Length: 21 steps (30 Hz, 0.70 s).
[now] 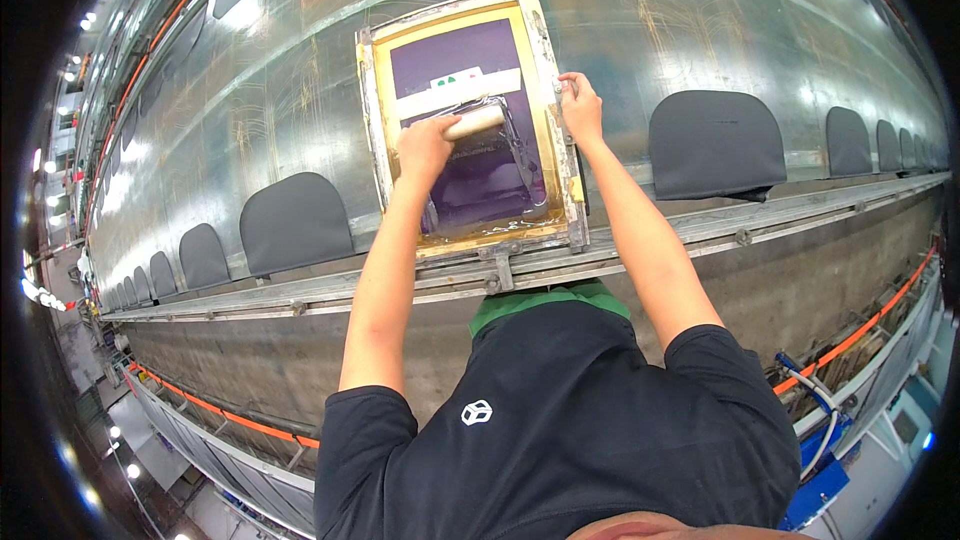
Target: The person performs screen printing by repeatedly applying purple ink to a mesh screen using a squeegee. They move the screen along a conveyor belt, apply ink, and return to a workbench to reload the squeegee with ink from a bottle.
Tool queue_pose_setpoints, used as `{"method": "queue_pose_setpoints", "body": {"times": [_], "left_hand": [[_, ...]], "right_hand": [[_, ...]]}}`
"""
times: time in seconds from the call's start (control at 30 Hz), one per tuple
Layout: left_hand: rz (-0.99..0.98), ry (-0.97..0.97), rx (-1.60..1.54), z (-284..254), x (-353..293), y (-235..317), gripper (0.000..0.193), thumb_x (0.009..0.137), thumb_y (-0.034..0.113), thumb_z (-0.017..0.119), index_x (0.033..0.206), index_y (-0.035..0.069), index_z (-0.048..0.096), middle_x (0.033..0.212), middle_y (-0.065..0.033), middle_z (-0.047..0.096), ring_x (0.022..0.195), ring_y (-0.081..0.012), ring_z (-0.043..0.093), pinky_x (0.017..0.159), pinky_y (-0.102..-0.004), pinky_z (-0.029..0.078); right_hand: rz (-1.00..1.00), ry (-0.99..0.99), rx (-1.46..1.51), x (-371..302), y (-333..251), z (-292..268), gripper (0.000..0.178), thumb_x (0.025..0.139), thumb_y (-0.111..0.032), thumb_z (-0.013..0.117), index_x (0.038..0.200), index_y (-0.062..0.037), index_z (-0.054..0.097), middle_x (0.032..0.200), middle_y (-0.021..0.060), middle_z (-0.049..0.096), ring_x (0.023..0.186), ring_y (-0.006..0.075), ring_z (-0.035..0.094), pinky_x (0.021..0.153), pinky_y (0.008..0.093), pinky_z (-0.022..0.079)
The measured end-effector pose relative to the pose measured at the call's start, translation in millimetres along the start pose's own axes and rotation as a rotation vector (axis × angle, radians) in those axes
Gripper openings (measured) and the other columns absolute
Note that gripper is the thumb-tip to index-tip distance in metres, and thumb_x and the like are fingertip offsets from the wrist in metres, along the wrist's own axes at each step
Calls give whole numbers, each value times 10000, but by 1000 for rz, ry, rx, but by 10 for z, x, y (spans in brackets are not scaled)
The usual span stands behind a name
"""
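A screen-printing frame (pixel 547 50) lies on the long metal table, its mesh dark purple inside a yellow border. My left hand (pixel 425 148) is wrapped round the pale, rounded handle of a squeegee (pixel 477 122), which rests on the mesh. Dark, glossy ink (pixel 525 165) shows around and below the squeegee. Just beyond it, a white strip (pixel 420 103) with a small green-and-red marked piece crosses the mesh. My right hand (pixel 582 110) has its fingers bent at the frame's right edge, closed on it; the fingertips are partly hidden.
Dark grey fabric pieces with rounded tops (pixel 716 144) lie in a row along the table (pixel 610 0), on both sides of the frame. A metal rail (pixel 680 232) runs along the near edge, with a small metal bracket (pixel 497 268) below the frame. Orange conduit (pixel 230 405) runs behind me.
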State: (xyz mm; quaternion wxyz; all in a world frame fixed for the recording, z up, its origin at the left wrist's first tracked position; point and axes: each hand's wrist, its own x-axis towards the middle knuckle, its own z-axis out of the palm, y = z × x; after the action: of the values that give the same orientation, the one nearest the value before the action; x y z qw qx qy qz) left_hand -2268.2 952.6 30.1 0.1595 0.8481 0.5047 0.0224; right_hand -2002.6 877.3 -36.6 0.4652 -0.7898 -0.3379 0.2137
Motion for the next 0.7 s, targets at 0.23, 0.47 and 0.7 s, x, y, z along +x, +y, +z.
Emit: {"method": "queue_pose_setpoints", "body": {"times": [0.23, 0.47, 0.7], "left_hand": [[189, 180, 58, 592, -1152, 119, 545, 674, -30, 677, 1120, 276, 738, 1233, 55, 695, 1165, -190, 625, 902, -404, 493], [49, 85, -73, 13, -169, 25, 369, 756, 79, 672, 1074, 240, 764, 1022, -52, 744, 911, -295, 702, 808, -432, 539], [137, 245, -43, 576, -632, 49, 419, 716, -18, 633, 1036, 225, 753, 1112, 29, 730, 1045, -196, 654, 855, -397, 472]], "right_hand": [[52, -2, -39, -10, -47, -105, 159, 957, -171, 554, 1054, -103, 659, 680, 164, 647, 671, 331, 673, 648, 437, 492], [-19, 6, -33, 43, 31, 44, 175, 952, -186, 559, 1067, -113, 668, 760, 194, 671, 732, 358, 672, 707, 456, 496], [-46, -8, -2, 63, 231, 23, 203, 954, -222, 568, 1102, -132, 675, 878, 178, 700, 838, 350, 680, 786, 429, 506]]}}
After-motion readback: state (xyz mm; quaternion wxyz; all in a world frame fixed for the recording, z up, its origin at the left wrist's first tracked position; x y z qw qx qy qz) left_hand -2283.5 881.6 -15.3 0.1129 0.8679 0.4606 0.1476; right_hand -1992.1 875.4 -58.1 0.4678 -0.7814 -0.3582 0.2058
